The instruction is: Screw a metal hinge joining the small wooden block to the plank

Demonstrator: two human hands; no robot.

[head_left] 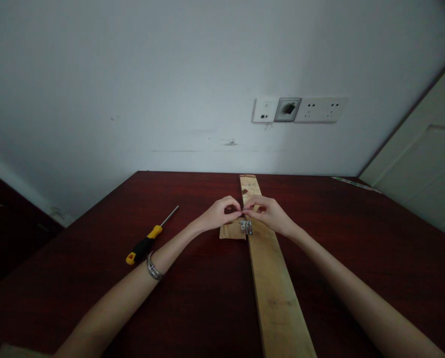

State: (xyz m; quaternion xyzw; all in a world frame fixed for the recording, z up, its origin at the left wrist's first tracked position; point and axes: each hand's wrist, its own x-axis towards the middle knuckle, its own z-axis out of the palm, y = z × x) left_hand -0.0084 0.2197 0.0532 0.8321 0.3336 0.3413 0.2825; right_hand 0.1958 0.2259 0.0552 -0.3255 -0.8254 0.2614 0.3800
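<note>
At the centre of the frame the fingertips of the left hand (pixel 219 215) and the right hand (pixel 268 213) meet, each pinched narrow, thumb against forefinger, just above a small metal hinge (pixel 246 226). Whether they hold something tiny between them, a screw perhaps, is too small to tell. The hinge lies across the seam where a short wooden block (pixel 232 231) butts against the left edge of a long wooden plank (pixel 271 278), which runs from the middle of the frame down to the lower edge. The likely trouble is that neither hand presses on the wood: the block is loose beside the plank, so a nudge could slide it and pull the hinge out of line; anything small held in the pinch could also drop and roll on the dark red table (pixel 338 238). Both wrists are raised, both forearms reaching in from the lower corners; a bracelet (pixel 153 267) sits on the left wrist. A yellow-handled screwdriver (pixel 148 241) lies left of centre, well apart from either hand.
</note>
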